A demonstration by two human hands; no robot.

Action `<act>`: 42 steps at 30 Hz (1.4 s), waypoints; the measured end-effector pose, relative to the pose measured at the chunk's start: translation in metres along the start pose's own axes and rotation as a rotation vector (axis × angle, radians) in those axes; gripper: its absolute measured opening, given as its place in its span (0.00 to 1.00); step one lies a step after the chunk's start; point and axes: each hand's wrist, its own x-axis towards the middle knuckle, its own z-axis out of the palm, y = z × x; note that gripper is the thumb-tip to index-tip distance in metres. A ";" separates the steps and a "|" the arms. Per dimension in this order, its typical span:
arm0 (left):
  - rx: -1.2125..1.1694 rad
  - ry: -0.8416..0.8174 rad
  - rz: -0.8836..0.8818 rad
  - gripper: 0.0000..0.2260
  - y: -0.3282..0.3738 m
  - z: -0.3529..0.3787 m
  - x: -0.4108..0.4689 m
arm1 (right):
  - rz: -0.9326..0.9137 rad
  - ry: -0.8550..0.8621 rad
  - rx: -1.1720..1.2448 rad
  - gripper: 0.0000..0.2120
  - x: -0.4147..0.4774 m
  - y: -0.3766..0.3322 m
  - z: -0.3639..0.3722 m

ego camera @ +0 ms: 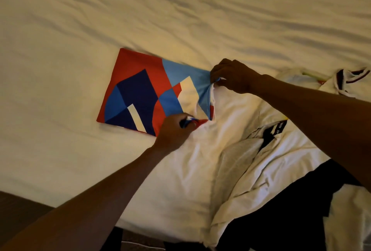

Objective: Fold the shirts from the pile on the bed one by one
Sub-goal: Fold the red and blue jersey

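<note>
Mid-bed [60, 150], folded patterned shirt [138, 92] lies flat; left hand [173, 132] pinches its near corner, right hand [232, 76] pinches far corner; pile [251, 160] at right edge.

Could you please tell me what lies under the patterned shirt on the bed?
The patterned shirt lies flat on the cream bed sheet, visible around it. The left hand and right hand pinch its right edge beside the white shirts; anything directly beneath is covered.

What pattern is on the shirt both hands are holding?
The shirt: red, navy, light-blue and cream geometric blocks; head view.
</note>
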 end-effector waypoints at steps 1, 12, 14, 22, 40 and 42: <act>-0.087 0.043 -0.085 0.08 0.007 -0.011 0.004 | 0.063 -0.011 0.044 0.08 0.000 -0.005 -0.003; -0.664 0.251 -0.420 0.12 0.092 -0.213 -0.025 | 0.363 0.046 0.392 0.03 0.019 -0.129 -0.116; -0.620 0.301 -0.367 0.10 0.111 -0.258 -0.040 | 0.354 0.088 0.462 0.03 0.035 -0.162 -0.150; -0.612 0.546 -0.145 0.07 0.164 -0.449 -0.126 | 0.190 0.327 0.468 0.04 0.116 -0.332 -0.287; -0.301 0.882 0.196 0.18 0.119 -0.902 -0.496 | -0.249 0.479 0.709 0.19 0.339 -0.869 -0.468; -0.326 0.977 0.169 0.18 0.105 -0.938 -0.541 | -0.327 0.461 0.715 0.20 0.360 -0.935 -0.470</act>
